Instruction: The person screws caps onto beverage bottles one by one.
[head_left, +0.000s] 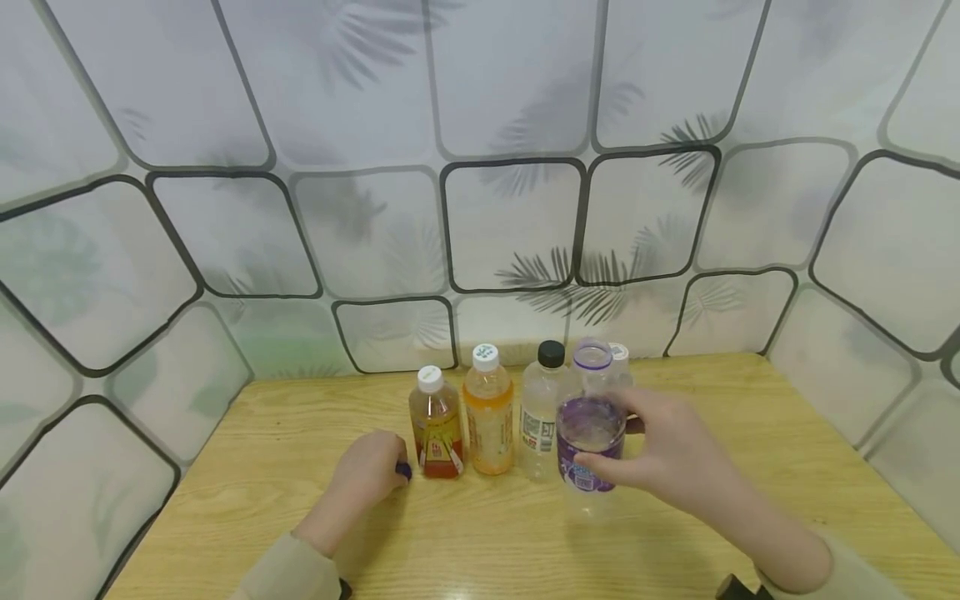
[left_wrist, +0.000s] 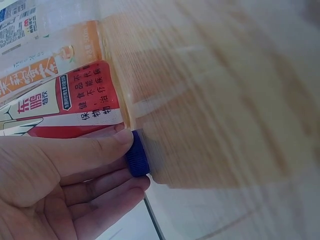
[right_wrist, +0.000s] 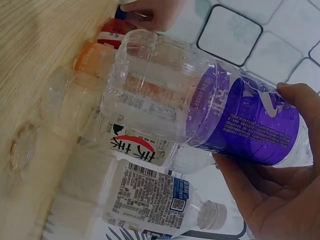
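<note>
My left hand (head_left: 369,467), at the left end of a row of bottles, pinches a small dark blue bottle cap (left_wrist: 137,156) between thumb and fingers, low at the tabletop. On the right, my right hand (head_left: 660,446) grips a clear plastic bottle (right_wrist: 165,90) round its purple label (head_left: 592,442). This bottle is upright and has no cap; a purple ring circles its neck. Nearest the left hand stands a bottle with a yellow and red label (head_left: 438,433) and a white cap. The held bottle partly covers a clear white-capped bottle (right_wrist: 150,197) behind it.
An orange-banded bottle (head_left: 489,417) with a white cap and a clear bottle with a black cap (head_left: 538,400) stand between the hands. The wooden table (head_left: 262,467) meets patterned walls (head_left: 510,225) at the back and sides.
</note>
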